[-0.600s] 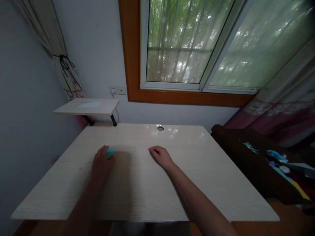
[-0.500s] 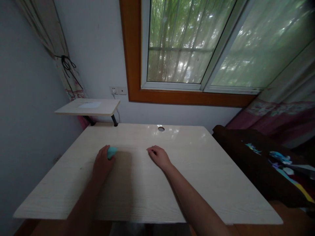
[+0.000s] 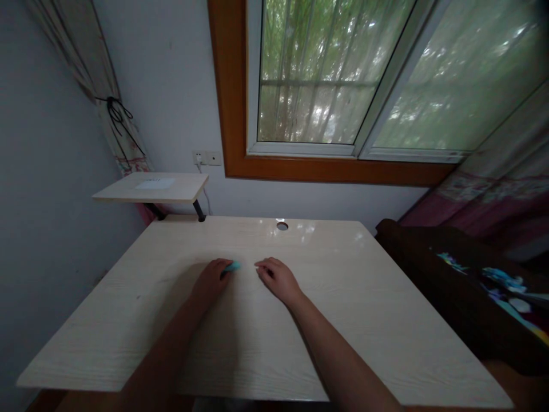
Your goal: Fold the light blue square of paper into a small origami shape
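Head camera, looking down: I saw the left hand [image 3: 211, 281] with its grip closed on a small blue-green thing [image 3: 233, 266], which poked out past the fingers. I could not tell if it touched the desk [image 3: 364, 332]. The right hand [image 3: 279, 280] was near it, fingers curled; I could not tell if that grip held anything. Behind them was a round hole [image 3: 282, 226], and white paper [image 3: 155, 183] lay on a small shelf [image 3: 189, 191].
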The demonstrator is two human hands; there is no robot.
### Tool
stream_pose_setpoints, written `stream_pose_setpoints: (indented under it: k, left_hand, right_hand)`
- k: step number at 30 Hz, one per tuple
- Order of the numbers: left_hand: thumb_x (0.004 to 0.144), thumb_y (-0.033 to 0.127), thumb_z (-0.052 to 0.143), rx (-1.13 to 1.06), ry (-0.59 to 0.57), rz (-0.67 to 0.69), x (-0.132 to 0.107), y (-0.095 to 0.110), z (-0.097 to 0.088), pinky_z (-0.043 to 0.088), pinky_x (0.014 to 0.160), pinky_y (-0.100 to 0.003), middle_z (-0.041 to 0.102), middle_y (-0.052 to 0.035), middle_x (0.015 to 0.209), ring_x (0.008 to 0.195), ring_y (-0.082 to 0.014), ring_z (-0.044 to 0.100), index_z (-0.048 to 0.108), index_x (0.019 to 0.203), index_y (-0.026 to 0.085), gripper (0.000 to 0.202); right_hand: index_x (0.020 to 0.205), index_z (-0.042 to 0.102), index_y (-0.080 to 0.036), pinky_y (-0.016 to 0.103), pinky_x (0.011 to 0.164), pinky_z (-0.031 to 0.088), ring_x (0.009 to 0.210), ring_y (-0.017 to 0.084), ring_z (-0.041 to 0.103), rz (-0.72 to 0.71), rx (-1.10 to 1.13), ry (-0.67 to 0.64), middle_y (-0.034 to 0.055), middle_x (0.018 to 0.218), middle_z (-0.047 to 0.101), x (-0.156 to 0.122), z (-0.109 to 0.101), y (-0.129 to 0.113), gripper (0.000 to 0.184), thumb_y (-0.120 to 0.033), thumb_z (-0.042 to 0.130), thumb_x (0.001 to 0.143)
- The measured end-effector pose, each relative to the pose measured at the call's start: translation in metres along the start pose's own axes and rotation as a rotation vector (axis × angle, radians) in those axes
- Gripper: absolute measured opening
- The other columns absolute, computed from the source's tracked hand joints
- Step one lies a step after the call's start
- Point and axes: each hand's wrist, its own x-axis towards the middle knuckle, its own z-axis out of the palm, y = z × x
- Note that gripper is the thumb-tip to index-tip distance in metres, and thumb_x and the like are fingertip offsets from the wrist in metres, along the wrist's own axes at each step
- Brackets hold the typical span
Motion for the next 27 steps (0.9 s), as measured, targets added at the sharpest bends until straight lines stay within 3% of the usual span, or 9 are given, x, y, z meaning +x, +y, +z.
stream_pose_setpoints:
  k: [7,11,13,16,18,20,22,24,27]
  left_hand:
    - [0.083,0.021,0.055,-0.166,-0.131,0.122,0.027,0.016,0.024,0.042,0.107,-0.043,0.057,-0.0090,0.130,0.120,-0.0232,0.053,0.048,0.133,0.022,0.050]
    - [0.083,0.017,0.055,-0.288,-0.141,0.163,0.047,0.028,0.031,0.040,0.109,-0.043,0.053,-0.0098,0.134,0.124,-0.0226,0.050,0.043,0.136,0.023,0.055]
    - [0.082,0.016,0.056,-0.336,-0.109,0.181,0.055,0.032,0.036,0.039,0.111,-0.045,0.052,-0.0097,0.135,0.127,-0.0229,0.048,0.042,0.137,0.023,0.057]
    - [0.080,0.019,0.061,-0.455,-0.024,0.101,0.060,0.031,0.043,0.045,0.104,-0.045,0.046,-0.0119,0.138,0.124,-0.0246,0.049,0.042,0.136,0.023,0.060]
    - [0.080,0.023,0.062,-0.614,0.021,-0.039,0.059,0.026,0.045,0.055,0.089,-0.040,0.044,-0.0135,0.139,0.110,-0.0221,0.059,0.040,0.135,0.023,0.060]
    - [0.080,0.028,0.062,-0.766,0.019,-0.178,0.058,0.022,0.045,0.058,0.072,-0.033,0.053,-0.0119,0.127,0.088,-0.0168,0.065,0.042,0.132,0.022,0.056]
    - [0.079,0.032,0.064,-0.842,-0.045,-0.250,0.057,0.021,0.043,0.055,0.062,-0.028,0.061,-0.0048,0.097,0.070,-0.0129,0.062,0.050,0.123,0.019,0.048]
    - [0.079,0.033,0.064,-0.854,-0.100,-0.268,0.058,0.022,0.039,0.049,0.056,-0.024,0.055,0.0027,0.072,0.061,-0.0112,0.056,0.055,0.118,0.017,0.043]
    - [0.079,0.032,0.065,-0.847,-0.045,-0.283,0.060,0.027,0.035,0.042,0.054,-0.021,0.049,0.0071,0.063,0.056,-0.0094,0.050,0.051,0.126,0.017,0.051]
  right_hand:
    - [0.126,0.056,-0.026,0.037,0.087,0.047,0.097,0.023,0.060,0.026,-0.012,-0.055,0.0068,0.106,0.065,0.013,0.006,0.006,0.045,-0.036,0.067,0.084]
    - [0.127,0.055,-0.025,0.038,0.087,0.047,0.096,0.024,0.060,0.090,0.056,0.031,0.0074,0.110,0.065,0.020,0.017,0.014,0.045,-0.029,0.066,0.083]
    - [0.124,0.056,-0.026,0.036,0.081,0.049,0.089,0.023,0.060,0.164,0.100,0.084,0.0059,0.101,0.066,0.022,0.020,0.017,0.041,-0.026,0.063,0.083]
    - [0.120,0.056,-0.025,0.033,0.076,0.049,0.081,0.020,0.060,0.252,0.231,0.176,0.0030,0.088,0.064,0.020,0.019,0.017,0.036,-0.025,0.060,0.084]
    - [0.121,0.052,-0.024,0.031,0.073,0.049,0.078,0.019,0.060,0.276,0.355,0.219,0.0015,0.084,0.062,0.017,0.015,0.015,0.039,-0.026,0.060,0.084]
    - [0.122,0.048,-0.023,0.028,0.069,0.048,0.072,0.017,0.059,0.282,0.452,0.212,-0.0003,0.080,0.062,0.014,0.011,0.013,0.042,-0.027,0.062,0.083]
    - [0.121,0.047,-0.023,0.027,0.067,0.047,0.069,0.015,0.058,0.283,0.523,0.213,-0.0018,0.077,0.062,0.013,0.009,0.013,0.044,-0.028,0.064,0.081]
    - [0.120,0.047,-0.023,0.026,0.065,0.046,0.067,0.014,0.057,0.293,0.587,0.227,-0.0033,0.073,0.061,0.014,0.009,0.013,0.044,-0.030,0.065,0.081]
    - [0.121,0.046,-0.025,0.025,0.060,0.045,0.061,0.013,0.055,0.314,0.695,0.234,-0.0058,0.068,0.057,0.014,0.010,0.012,0.041,-0.033,0.062,0.085]
